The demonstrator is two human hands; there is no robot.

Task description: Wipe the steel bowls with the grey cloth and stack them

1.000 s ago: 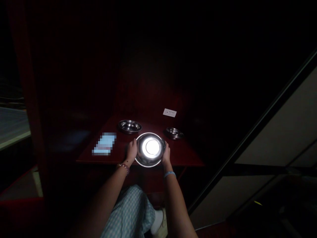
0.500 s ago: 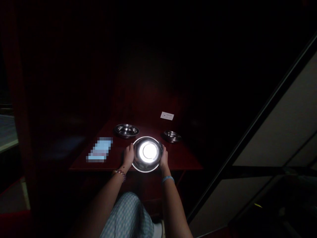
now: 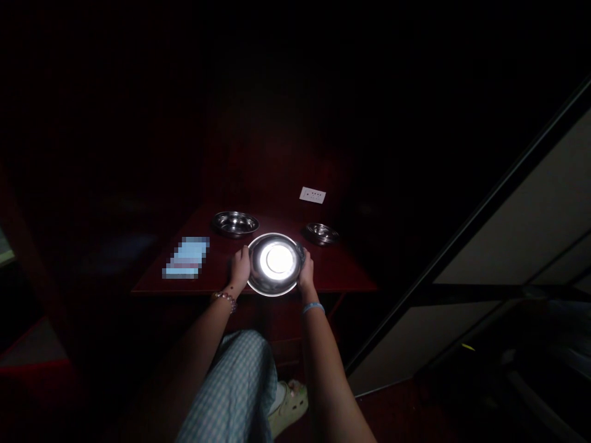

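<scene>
A shiny metal bowl [image 3: 265, 282] is tilted up over the table's front edge, its round base toward me and catching a bright glare. My left hand [image 3: 240, 268] grips its left rim. On the opposite side, my right hand [image 3: 306, 271] closes around the right rim. A small dark, rough-looking thing [image 3: 301, 252] shows between those right fingers and the bowl; its kind is unclear. Behind on the table sit a wide metal bowl [image 3: 235, 224] at the left and a smaller metal bowl [image 3: 322, 233], perhaps stacked, at the right.
The dark red table [image 3: 344, 274] meets a back wall with a white socket plate [image 3: 313, 195]. A blurred-out pale rectangle [image 3: 187, 257] lies on the left part of the table. A dark-framed pale panel [image 3: 512, 240] slants along the right. My knee [image 3: 249, 351] is below the table edge.
The view has tipped downward, so the table and bowls appear higher and a shoe shows below. Both hands keep their hold on the bowl, which stays at nearly the same tilt.
</scene>
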